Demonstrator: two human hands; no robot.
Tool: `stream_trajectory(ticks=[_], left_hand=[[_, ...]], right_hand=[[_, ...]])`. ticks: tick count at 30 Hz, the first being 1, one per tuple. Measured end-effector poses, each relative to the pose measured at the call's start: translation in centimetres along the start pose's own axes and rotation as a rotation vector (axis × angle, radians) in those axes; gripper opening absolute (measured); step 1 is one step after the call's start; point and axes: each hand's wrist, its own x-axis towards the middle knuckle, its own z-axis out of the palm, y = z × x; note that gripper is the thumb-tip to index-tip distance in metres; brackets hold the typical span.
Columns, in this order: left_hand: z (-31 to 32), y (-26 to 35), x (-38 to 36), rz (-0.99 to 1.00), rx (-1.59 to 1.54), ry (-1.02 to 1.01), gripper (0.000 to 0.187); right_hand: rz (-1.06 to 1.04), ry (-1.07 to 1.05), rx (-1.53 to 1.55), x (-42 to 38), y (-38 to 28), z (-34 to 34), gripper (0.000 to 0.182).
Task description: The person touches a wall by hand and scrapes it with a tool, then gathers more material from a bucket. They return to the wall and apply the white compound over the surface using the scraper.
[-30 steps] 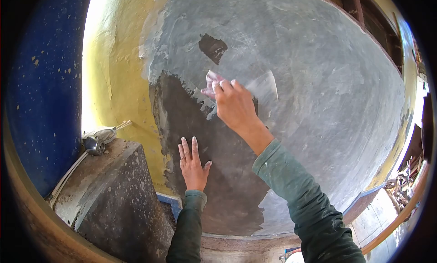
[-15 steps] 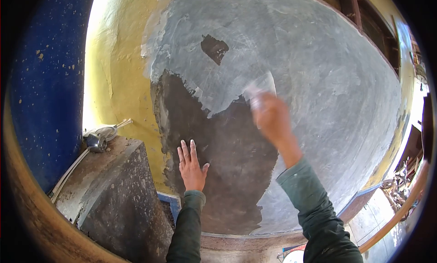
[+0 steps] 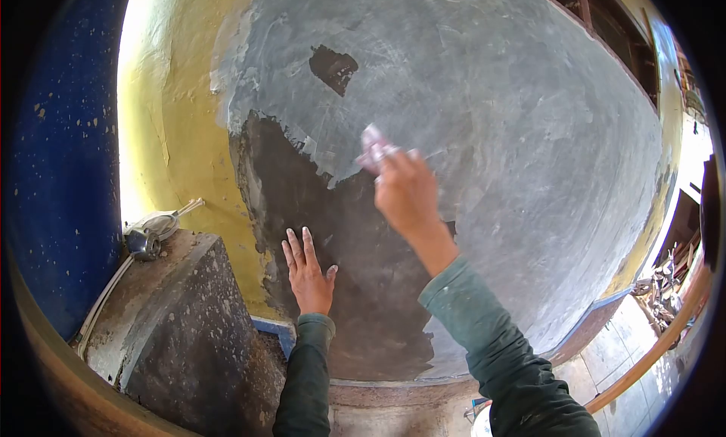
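Observation:
My left hand (image 3: 310,279) lies with fingers spread against the dark bare part of the wall (image 3: 378,286). Higher up and to the right, my right hand (image 3: 408,195) grips a whitish-pink tool (image 3: 374,148), partly blurred and partly covered by the fingers; its exact kind is hard to tell. The tool is at the wall, near the ragged edge between the grey coating (image 3: 514,149) and the dark area. A small dark patch (image 3: 333,68) shows within the grey coating above.
On the left, a concrete ledge (image 3: 189,323) carries a round metal object (image 3: 144,243) with pale cables. A blue panel (image 3: 68,134) and yellow wall (image 3: 181,119) stand beside it. A curved wooden rail (image 3: 643,365) and piled sticks (image 3: 665,286) are at the right.
My right hand has moved left and slightly down with the tool, and grey coating now covers more of the dark area at its right. The whole view has shifted slightly.

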Motion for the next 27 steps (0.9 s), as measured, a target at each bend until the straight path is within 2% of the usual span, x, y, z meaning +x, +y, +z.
stream_trajectory(ticks=[2,4,5,7,8,12,15,16,18,20,21,23,24,27], left_hand=[[0.0,-0.1,0.1,0.008,-0.002,0.003,0.113],[0.0,0.0,0.0,0.006,0.013,0.007,0.114],[0.0,0.0,0.0,0.012,0.012,0.007,0.114],[-0.2,-0.2,0.0,0.012,0.031,-0.007,0.114],[-0.3,-0.2,0.1,0.013,0.032,-0.001,0.114],[-0.5,-0.1,0.1,-0.004,0.025,-0.030,0.115],[-0.2,0.0,0.0,0.004,0.020,-0.031,0.115],[-0.2,-0.1,0.0,0.010,0.028,-0.021,0.115],[-0.2,-0.1,0.1,0.010,0.030,-0.021,0.115],[-0.1,-0.2,-0.1,0.012,0.031,-0.027,0.115],[-0.1,-0.4,-0.1,0.024,0.036,-0.022,0.115],[-0.1,-0.3,0.0,0.032,0.039,-0.006,0.115],[-0.2,-0.3,-0.1,0.016,0.030,-0.027,0.115],[-0.4,-0.3,0.2,-0.002,0.028,-0.037,0.115]], right_hand=[[-0.053,-0.001,0.013,-1.5,-1.7,1.4,0.042],[-0.094,-0.130,0.112,-2.4,-2.9,1.2,0.040],[-0.090,-0.126,0.108,-2.7,-2.5,0.7,0.040],[0.058,-0.152,0.311,-2.6,-1.3,-1.3,0.039],[0.086,-0.028,0.292,-2.8,0.4,-2.2,0.032],[0.490,0.142,0.106,-3.5,8.0,-6.4,0.026],[0.388,0.164,-0.037,-4.0,9.8,-5.6,0.024],[0.386,0.082,-0.063,-4.3,8.9,-4.7,0.019],[0.200,0.021,-0.069,-5.3,5.7,-3.4,0.028],[0.080,0.001,0.073,-6.4,2.8,-2.4,0.038],[0.082,0.001,0.070,-7.3,2.2,-2.4,0.038],[0.090,-0.158,0.222,-8.2,1.6,-2.2,0.037],[0.153,-0.120,0.339,-7.6,1.6,-3.3,0.036],[0.337,0.094,0.175,-6.4,5.4,-5.4,0.026]])
